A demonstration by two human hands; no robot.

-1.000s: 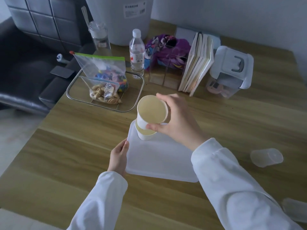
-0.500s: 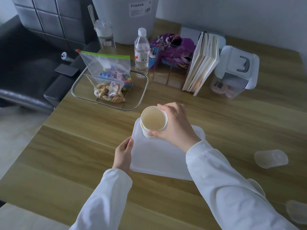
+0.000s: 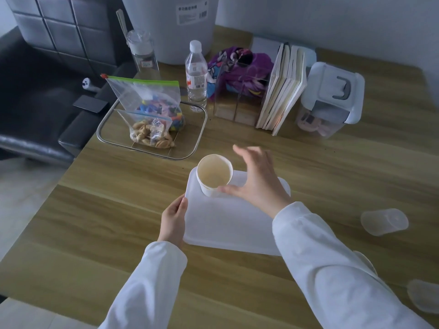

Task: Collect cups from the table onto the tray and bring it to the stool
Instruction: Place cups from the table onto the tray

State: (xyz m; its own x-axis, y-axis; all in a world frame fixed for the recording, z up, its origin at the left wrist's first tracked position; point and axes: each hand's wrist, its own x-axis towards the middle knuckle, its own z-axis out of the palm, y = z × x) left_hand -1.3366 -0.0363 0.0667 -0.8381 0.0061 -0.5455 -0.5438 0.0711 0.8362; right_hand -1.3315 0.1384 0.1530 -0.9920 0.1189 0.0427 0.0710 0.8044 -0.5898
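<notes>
In the head view, a white tray (image 3: pixel 228 224) lies flat on the wooden table (image 3: pixel 107 210), near the middle of it. The paper cups (image 3: pixel 214 175), one inside the other, stand upright in the far left corner of the tray. The left hand (image 3: pixel 173 222) is closed on the left edge of the tray, thumb on top. The right hand (image 3: pixel 257 184) is open with fingers spread, just beside the cups; its thumb seems to touch the cup wall low down, but it does not grip them. A clear plastic cup (image 3: pixel 384 222) lies on its side toward the right edge of the table, well apart from the tray. Another clear cup (image 3: pixel 424 296) shows partly near the right front corner.
</notes>
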